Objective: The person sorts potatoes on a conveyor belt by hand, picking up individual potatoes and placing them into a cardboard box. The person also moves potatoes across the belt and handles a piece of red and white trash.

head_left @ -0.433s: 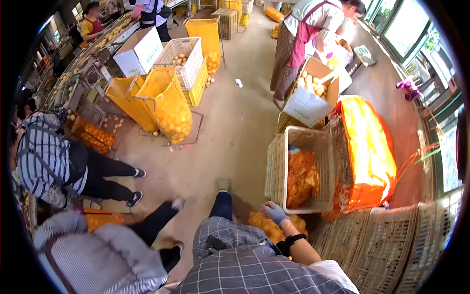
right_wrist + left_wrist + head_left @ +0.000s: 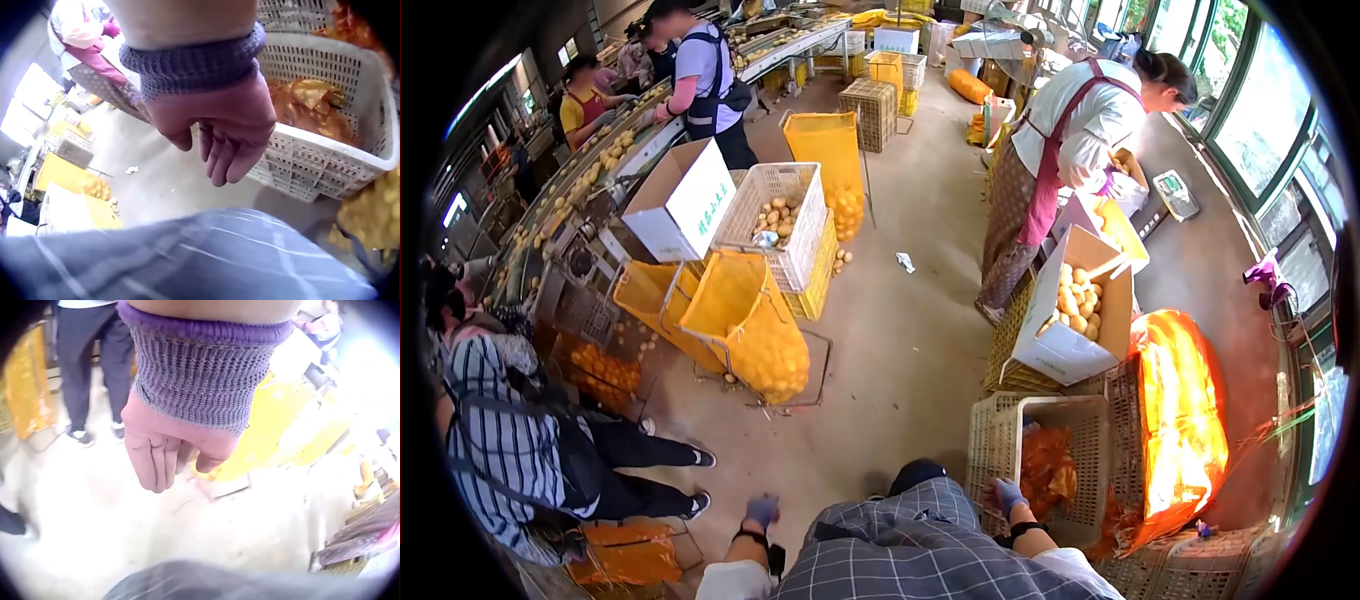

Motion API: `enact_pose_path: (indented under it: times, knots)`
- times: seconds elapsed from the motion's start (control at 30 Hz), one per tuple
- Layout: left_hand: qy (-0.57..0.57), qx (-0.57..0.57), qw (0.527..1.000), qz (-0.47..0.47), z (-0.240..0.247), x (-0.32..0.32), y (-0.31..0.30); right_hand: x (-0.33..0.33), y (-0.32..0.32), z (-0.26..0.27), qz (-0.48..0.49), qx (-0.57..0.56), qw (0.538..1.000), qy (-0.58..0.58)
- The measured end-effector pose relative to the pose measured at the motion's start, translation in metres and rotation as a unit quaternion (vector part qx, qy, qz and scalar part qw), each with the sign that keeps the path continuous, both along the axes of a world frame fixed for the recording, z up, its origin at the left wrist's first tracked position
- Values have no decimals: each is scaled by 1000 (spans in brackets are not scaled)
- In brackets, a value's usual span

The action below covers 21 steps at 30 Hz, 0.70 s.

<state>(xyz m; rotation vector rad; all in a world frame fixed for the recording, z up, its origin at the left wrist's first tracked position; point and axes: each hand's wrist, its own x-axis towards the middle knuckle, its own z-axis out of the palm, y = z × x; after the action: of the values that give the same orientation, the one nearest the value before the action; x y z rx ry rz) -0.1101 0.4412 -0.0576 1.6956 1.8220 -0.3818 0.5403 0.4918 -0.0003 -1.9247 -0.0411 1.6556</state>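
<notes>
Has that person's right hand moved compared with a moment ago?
Yes. The right hand was at the near corner of the white basket; now it hangs loose beside the basket's left wall, a little farther along it.

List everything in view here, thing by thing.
basket: one, white, on the floor by the right hand
net bags: orange, inside basket, count unclear
sack: one, orange, right of basket
boxes: two, white; one holding yellow fruit behind basket, one tilted by conveyor
crate: one, white, fruit inside, mid-left
yellow bags: three, on frames, mid-floor
conveyor: one, carrying fruit, upper left
workers: several, around the room
left hand: gloved, hanging, holds nothing
right hand: gloved, beside basket, holds nothing
</notes>
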Motion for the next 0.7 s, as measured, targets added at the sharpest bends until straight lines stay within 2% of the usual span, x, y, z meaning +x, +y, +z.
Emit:
enact_pose_path:
  times: [0.03,0.07,0.1,0.13,0.17,0.23,0.27,0.3,0.33,0.4,0.43,0.47,0.5,0.53,0.57,0.6,0.63,0.67,0.7]
  knots:
    - [71,162,977,-121,-1,-8,65,5,6,4,18,-15,999,34]
    - [-187,56,963,187,-12,-1,136,14,15,3,39,-26,997,66]
    - [-380,50,773,505,-21,6,206,28,19,-30,62,-48,995,58]
    - [-381,88,772,501,44,42,258,41,24,-67,87,-71,992,52]
    - [-381,127,770,496,147,95,316,55,38,-81,66,-101,991,62]
    - [-539,64,702,461,121,99,402,61,93,-78,53,-153,985,51]
    - [-517,93,736,427,126,113,427,64,126,-69,60,-177,982,28]
    - [-491,120,768,394,138,133,444,72,161,-80,123,-141,982,-23]
    - [-463,144,797,361,151,144,462,86,195,-104,100,-125,986,42]
    - [-349,192,873,280,142,146,466,81,298,-90,125,-104,986,-43]
    - [-332,127,874,331,122,142,465,87,356,-92,274,-42,959,-62]
    - [-308,58,869,382,94,127,457,87,408,-100,415,19,907,-73]
    - [-350,-77,802,478,37,99,439,75,469,-92,346,15,937,-48]
    - [-303,-113,794,514,39,100,429,62,528,-79,276,9,961,-24]
    - [-253,-165,794,527,70,106,432,62,585,-97,466,99,879,-23]
    - [-269,-159,783,537,87,112,432,65,639,-124,600,216,769,-39]
    - [-268,-159,761,569,82,113,432,32,684,-65,465,174,868,-5]
    - [-263,-168,721,619,53,109,416,-13,731,25,302,151,941,24]
    - [-267,-170,656,685,21,110,403,-28,771,15,278,179,941,75]
